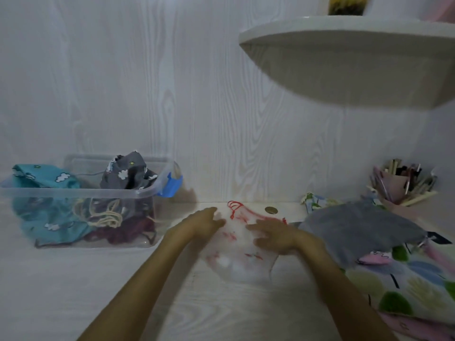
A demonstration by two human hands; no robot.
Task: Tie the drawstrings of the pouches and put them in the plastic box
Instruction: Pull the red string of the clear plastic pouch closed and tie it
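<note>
A white pouch (240, 260) with small red prints lies flat on the table in front of me. Its red drawstring (235, 207) loops out at the far end. My left hand (205, 223) rests on the pouch's upper left part with fingers stretched out. On the pouch's right side lies my right hand (273, 236), fingers spread and blurred. The clear plastic box (81, 193) stands at the left. It holds a teal cloud-print pouch (46, 183), a grey cloud-print pouch (129, 172) and a dark red one (128, 230).
A pile of pouches lies at the right: a grey one (362, 230) on top of a colourful leaf-print one (416, 286). A pink holder with pens (401, 184) stands at the back right. A white shelf (357, 60) juts out overhead. A wood-grain wall runs behind the table.
</note>
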